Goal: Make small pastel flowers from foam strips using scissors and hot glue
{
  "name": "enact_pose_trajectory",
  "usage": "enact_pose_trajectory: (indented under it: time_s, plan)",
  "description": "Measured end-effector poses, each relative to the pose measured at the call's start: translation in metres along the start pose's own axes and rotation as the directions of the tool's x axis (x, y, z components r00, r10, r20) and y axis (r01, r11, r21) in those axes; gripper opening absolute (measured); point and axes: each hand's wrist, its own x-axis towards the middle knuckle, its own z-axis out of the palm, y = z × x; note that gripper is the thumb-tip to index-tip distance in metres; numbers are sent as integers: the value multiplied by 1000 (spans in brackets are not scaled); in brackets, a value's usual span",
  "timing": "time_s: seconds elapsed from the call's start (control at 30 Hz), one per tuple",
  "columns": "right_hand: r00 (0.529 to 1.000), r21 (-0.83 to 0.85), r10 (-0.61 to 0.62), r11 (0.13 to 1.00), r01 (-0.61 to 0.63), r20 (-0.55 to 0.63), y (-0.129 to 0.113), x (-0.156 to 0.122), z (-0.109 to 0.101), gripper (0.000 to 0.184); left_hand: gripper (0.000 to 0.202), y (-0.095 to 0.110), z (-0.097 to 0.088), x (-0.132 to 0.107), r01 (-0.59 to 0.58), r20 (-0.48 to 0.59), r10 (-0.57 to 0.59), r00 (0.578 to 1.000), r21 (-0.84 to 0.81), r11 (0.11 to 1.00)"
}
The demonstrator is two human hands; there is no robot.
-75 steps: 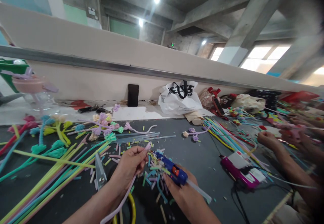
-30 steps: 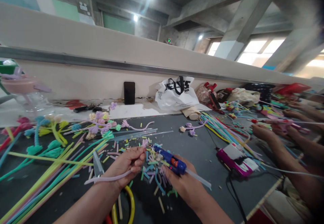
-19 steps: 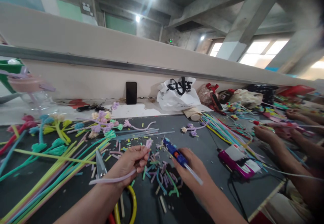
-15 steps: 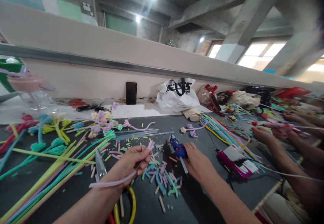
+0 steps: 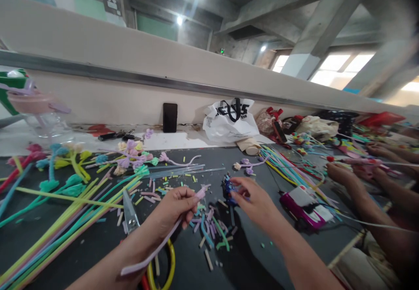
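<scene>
Clearly, the glue gun (image 5: 228, 188) lies at the right hand's (image 5: 251, 196) nine o'clock

With twelve o'clock pointing away from the person, the blue glue gun rests on the dark surface (image 5: 265, 272) just beside the right hand's fingertips. Its long axis runs roughly twelve to six: the nozzle end points near twelve, and a clear glue stick (image 5: 232, 215) trails toward six. The right hand is much the nearer of the two. Its thumb and fingers are parted and loosely bent at the gun; whether they touch it, I cannot tell.

The left hand (image 5: 179, 206) is well apart, out at nine o'clock from the gun. It pinches a fuzzy purple stem (image 5: 157, 248) between thumb and fingers, close to the frayed tip. That tip points to about two o'clock, toward the gun without touching it, while the long tail slants back to about eight, beside the left forearm.

Cut scraps (image 5: 212, 226) are scattered between the hands, mostly at four o'clock from the left one. The scissors (image 5: 130, 213) show a blade at its nine o'clock, partly hidden by the forearm.
</scene>
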Motion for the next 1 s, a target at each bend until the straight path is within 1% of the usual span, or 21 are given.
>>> enact_pose_trajectory:
  time_s: [0.03,0.1,0.17,0.23,0.37,0.43,0.53,0.67,0.8,0.9,1.0]
  plan:
    - [1000,113,9,994,-12,27,-13,-1,5,26,22,0,2,0,-1,-20,1,1000,22,1000]
    - [996,312,5,950,-31,86,-36,-1,18,23,22,-1,4,-1,6,-52,-3,999,62,998]
    - [993,422,0,905,-49,117,-51,-1,31,21,23,-2,6,-1,3,-70,4,998,101,995]
    - [991,485,1,872,-66,134,-57,0,40,18,25,-3,6,0,-7,-88,19,996,143,990]
    - [988,584,29,803,-115,154,-55,2,48,13,25,-7,6,3,-24,-113,49,992,218,976]
    - [988,601,56,788,-133,145,-53,2,50,12,23,-9,6,3,-39,-118,68,991,236,971]
    - [990,598,82,790,-134,115,-53,1,52,11,21,-11,7,3,-54,-131,87,988,239,970]
    - [994,585,64,805,-101,83,-52,0,54,11,24,-8,7,1,-30,-136,61,989,217,976]
    - [997,539,25,840,-62,76,-46,-2,54,11,26,-2,7,-1,8,-50,-1,999,137,991]
    - [999,454,-19,891,-6,51,-43,-2,54,11,30,1,5,-3,32,27,-33,999,52,998]
    - [997,378,-66,924,51,27,-44,-2,52,10,36,0,2,-2,49,79,-49,996,13,999]
